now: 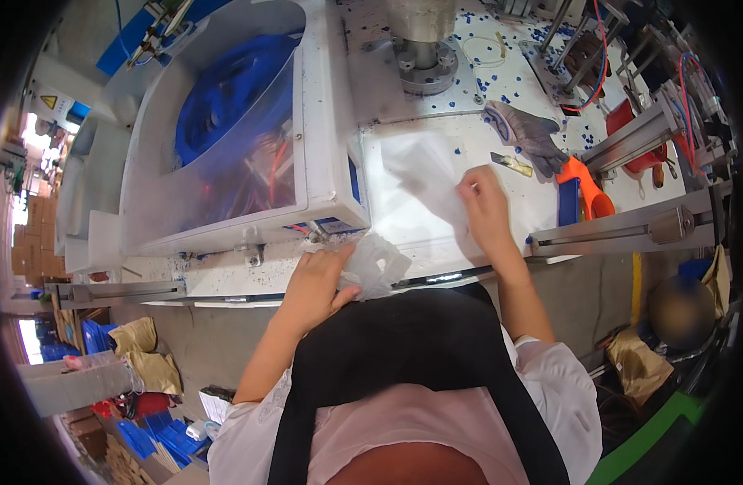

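My left hand (pixel 313 284) is at the table's front edge, its fingers curled against a crumpled clear plastic bag (pixel 376 267). To the right, my right hand (pixel 486 212) is over a brightly lit white patch of the tabletop (pixel 399 212). Its thumb and fingers are pinched together at the edge of a thin, translucent plastic bag (pixel 424 166), which casts a soft grey shadow. Beyond that hand lie a grey work glove (pixel 526 131) and a small cutter blade (pixel 512 164).
A white-framed feeder with a blue bowl (pixel 234 97) stands at left. A metal press column (pixel 424 61) rises at the back, with small blue pieces scattered around. On the right are an orange-handled tool (pixel 583 190), a metal rail (pixel 630 230) and red pliers-like handles (pixel 630 121).
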A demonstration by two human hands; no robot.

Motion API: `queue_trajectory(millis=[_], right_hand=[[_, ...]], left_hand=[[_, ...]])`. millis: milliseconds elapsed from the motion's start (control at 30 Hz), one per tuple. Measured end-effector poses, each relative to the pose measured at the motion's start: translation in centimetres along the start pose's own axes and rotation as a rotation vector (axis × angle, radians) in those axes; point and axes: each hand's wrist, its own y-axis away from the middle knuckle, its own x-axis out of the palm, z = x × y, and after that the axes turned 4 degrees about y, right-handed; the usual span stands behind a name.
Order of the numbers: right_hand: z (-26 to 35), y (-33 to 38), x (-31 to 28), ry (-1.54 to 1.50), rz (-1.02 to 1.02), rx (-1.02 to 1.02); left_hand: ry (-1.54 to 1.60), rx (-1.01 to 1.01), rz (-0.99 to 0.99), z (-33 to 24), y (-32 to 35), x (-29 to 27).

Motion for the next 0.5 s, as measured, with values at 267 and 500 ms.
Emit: queue_trajectory(millis=[267, 500], right_hand=[[4.3, -4.7, -4.9, -1.44, -0.035, 0.334], [2.2, -7.8, -4.7, -1.644, 0.182, 0.145]], left_hand=[[0.363, 0.175, -0.219, 1.7, 0.8, 0.9], [0.131, 0.351, -0.093, -2.8, 2.3, -5.6]])
